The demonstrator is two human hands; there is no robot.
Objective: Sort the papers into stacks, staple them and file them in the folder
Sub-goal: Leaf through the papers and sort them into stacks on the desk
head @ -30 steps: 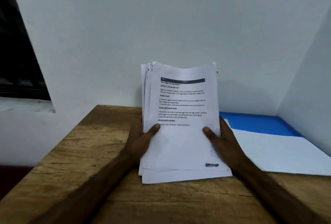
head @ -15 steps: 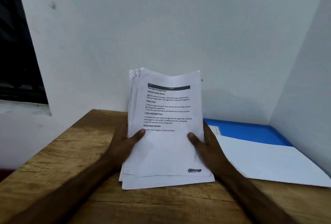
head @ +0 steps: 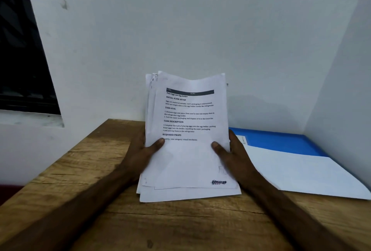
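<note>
Two hands hold one uneven sheaf of printed papers (head: pixel 188 160) above the middle of the wooden worktop (head: pixel 180 226), its top tilted up and away toward the white wall (head: pixel 200 30). The left grip (head: pixel 138 156) is closed on the sheaf's left edge, thumb (head: pixel 158 142) laid across the front sheet and the fingers hidden behind. The right grip (head: pixel 234 156) is closed on the right edge in the same way, its thumb (head: pixel 215 145) pressed on the front. The lower edges of the sheets are staggered and lie at or just over the wood; whether they touch it cannot be told. More sheet edges fan out along the upper left side. The front sheet is headed "Place Eggs into Egg Holder" under a dark bar, with a dark smudged mark (head: pixel 218 182) near its lower right corner. A blue folder (head: pixel 281 140) lies flat to the right, in the corner of the walls, just beside the right wrist. A large white sheet (head: pixel 301 170) covers its near part. A dark window (head: pixel 20 60) shows at far left.
</note>
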